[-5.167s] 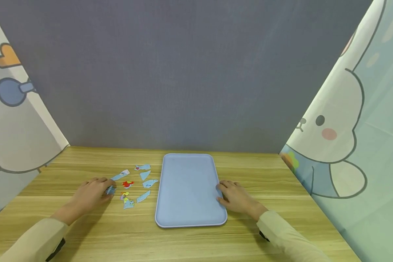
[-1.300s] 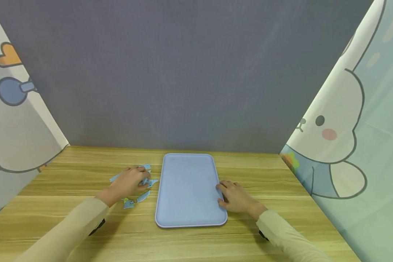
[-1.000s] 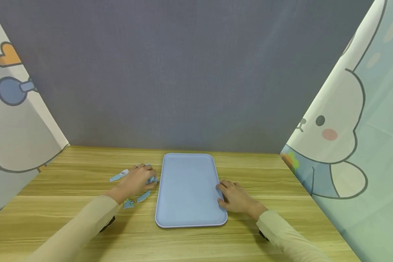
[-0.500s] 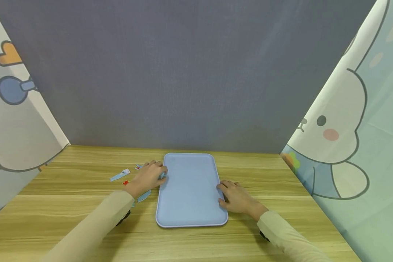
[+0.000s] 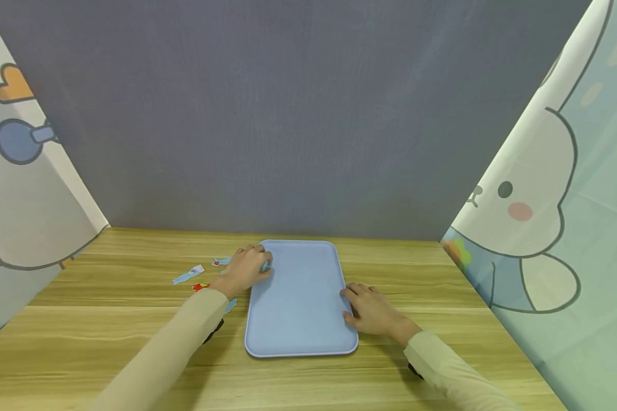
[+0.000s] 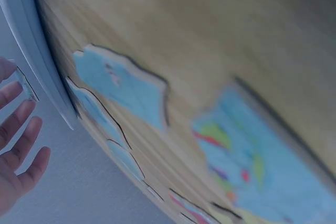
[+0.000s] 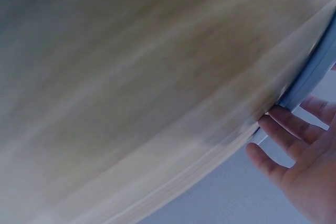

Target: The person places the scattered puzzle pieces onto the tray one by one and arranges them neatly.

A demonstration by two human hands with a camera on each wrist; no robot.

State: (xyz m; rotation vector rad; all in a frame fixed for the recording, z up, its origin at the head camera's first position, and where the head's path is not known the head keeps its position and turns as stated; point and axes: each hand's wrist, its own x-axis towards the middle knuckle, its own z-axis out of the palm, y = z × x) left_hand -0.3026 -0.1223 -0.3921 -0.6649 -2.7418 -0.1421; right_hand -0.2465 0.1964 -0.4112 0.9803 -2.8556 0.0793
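Observation:
My left hand [image 5: 245, 267] is over the far left corner of the pale blue tray [image 5: 300, 308]. Between its fingers and thumb it holds a light blue puzzle piece [image 5: 265, 266], whose edge also shows by the fingertips in the left wrist view [image 6: 26, 85]. The fingers cover most of that piece. My right hand [image 5: 370, 310] rests at the tray's right rim, its loosely spread fingertips touching the edge [image 7: 307, 153]. Left of the tray lie several more pieces, among them a long blue one [image 5: 187, 275] and a red one [image 5: 200, 286].
The tray lies on a wood-grain table [image 5: 421, 268]. A dark grey panel [image 5: 288, 114] stands behind, with cartoon-printed cloths [image 5: 545, 200] on both sides. My left sleeve [image 5: 180, 342] passes over the table and hides some of the pieces.
My left hand has carried the blue piece from the left part of the table rightward and away from me to over the tray's far left corner. My right hand stays at the rim.

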